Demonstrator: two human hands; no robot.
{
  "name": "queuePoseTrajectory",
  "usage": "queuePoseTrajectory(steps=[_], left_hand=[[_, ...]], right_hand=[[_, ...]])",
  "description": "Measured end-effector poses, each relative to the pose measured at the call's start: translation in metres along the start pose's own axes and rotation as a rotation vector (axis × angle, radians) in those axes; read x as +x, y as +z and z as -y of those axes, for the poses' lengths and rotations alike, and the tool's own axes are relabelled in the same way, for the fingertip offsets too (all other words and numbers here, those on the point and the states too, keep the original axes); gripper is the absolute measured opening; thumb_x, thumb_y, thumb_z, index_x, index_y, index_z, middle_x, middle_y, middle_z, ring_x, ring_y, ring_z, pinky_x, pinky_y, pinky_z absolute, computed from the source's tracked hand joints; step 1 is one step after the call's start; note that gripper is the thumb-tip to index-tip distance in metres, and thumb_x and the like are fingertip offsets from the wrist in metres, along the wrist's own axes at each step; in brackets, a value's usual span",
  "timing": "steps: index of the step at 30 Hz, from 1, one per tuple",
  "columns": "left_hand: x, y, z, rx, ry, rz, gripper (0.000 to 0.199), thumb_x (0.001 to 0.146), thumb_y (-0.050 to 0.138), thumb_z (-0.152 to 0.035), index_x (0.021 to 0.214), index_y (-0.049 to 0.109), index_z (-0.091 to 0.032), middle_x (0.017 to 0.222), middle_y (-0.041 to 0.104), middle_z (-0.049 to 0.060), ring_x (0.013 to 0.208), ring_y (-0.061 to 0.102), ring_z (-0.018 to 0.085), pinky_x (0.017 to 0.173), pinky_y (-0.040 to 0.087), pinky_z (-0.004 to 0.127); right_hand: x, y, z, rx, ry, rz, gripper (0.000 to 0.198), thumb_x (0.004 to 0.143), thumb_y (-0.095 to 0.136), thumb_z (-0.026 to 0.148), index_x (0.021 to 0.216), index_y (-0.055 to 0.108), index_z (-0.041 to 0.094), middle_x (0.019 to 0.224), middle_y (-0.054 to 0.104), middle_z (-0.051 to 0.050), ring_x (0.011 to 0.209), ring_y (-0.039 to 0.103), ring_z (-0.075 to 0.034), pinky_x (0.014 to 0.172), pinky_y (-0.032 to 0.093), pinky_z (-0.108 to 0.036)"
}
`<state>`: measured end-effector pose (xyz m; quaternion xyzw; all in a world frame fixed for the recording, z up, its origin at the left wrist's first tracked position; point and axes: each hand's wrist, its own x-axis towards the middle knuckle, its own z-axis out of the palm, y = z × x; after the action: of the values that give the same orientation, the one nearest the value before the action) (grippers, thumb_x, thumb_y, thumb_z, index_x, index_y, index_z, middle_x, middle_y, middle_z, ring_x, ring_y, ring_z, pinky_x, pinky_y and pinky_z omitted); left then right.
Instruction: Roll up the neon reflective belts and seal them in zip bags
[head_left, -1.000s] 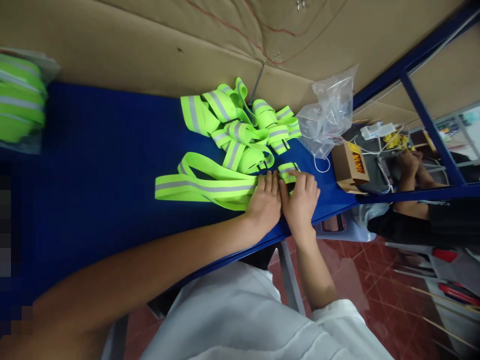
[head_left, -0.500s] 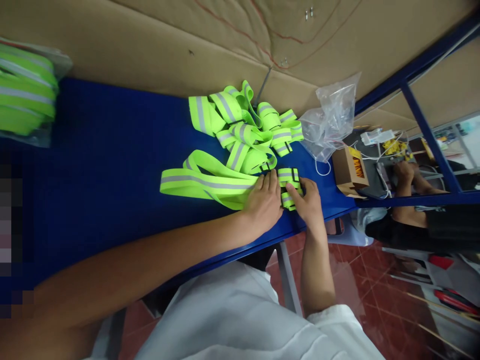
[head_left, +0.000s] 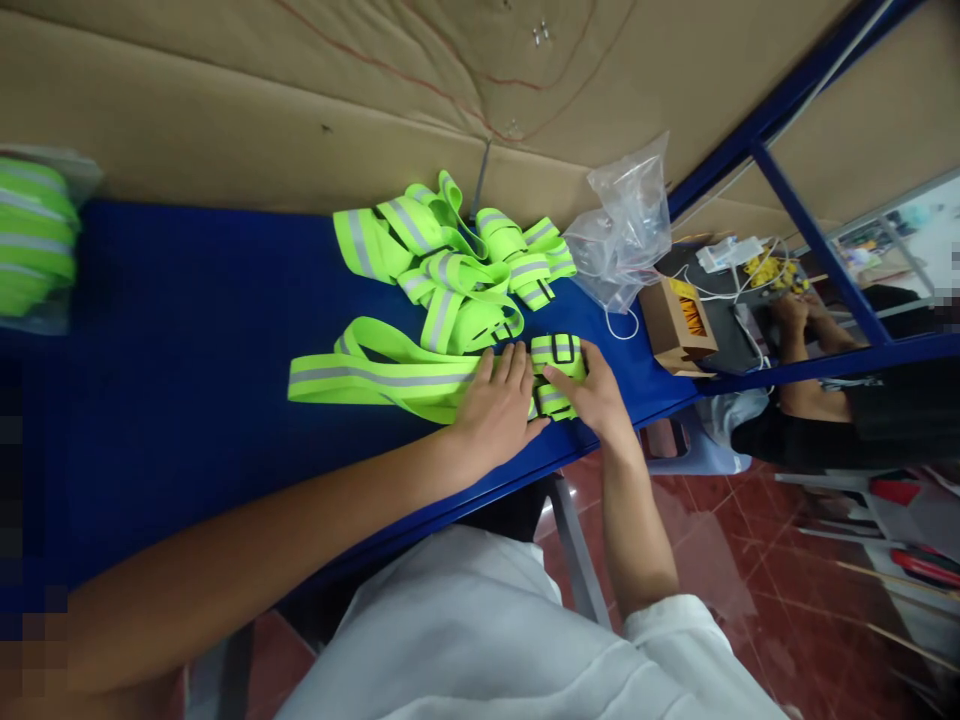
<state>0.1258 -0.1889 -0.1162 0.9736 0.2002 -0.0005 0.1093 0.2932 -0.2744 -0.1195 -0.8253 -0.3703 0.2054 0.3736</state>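
A neon-yellow reflective strap (head_left: 375,377) with a grey stripe lies in a long loop across the table. My left hand (head_left: 495,405) presses flat on it, fingers stretched out. At the strap's right end, my right hand (head_left: 598,392) holds a buckled, folded section (head_left: 556,351) between thumb and fingers. Black buckles show on this section, partly covered by the right thumb. Behind both hands sits a heap of similar loosely rolled straps (head_left: 442,265), some with black buckles.
A bagged bundle of yellow straps (head_left: 34,240) lies at the far left of the blue table (head_left: 187,330). To the right are a clear plastic bag (head_left: 626,225) and a cardboard box (head_left: 671,325). Beyond a blue frame (head_left: 810,225), another person's hands (head_left: 795,315) are visible.
The view has shifted, so the straps and table appear further left. My left hand's thumb is now spread out from its fingers. My right hand stays at the buckled section.
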Motion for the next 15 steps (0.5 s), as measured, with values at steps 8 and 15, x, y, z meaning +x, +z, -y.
queuePoseTrajectory(steps=[8,15], left_hand=[[0.001,0.003,0.001,0.016,0.008,0.023,0.085,0.105,0.045,-0.057,0.164,0.029,0.002,0.172,0.022,0.028,0.161,0.027,0.039,0.133,0.022,0.054],[-0.002,0.003,-0.003,0.029,0.026,-0.011,0.081,0.105,0.053,-0.048,0.164,0.029,0.001,0.169,0.026,0.031,0.159,0.031,0.043,0.13,0.024,0.06]], right_hand=[[-0.006,-0.015,0.018,-0.717,-0.138,-0.302,0.056,0.091,0.062,0.025,0.146,0.057,0.022,0.129,0.064,-0.017,0.112,0.065,-0.035,0.085,0.055,-0.044],[-0.017,0.01,0.024,-0.872,-0.311,-0.272,0.056,0.094,0.051,0.019,0.148,0.059,0.025,0.122,0.066,-0.015,0.108,0.062,-0.033,0.09,0.051,-0.046]])
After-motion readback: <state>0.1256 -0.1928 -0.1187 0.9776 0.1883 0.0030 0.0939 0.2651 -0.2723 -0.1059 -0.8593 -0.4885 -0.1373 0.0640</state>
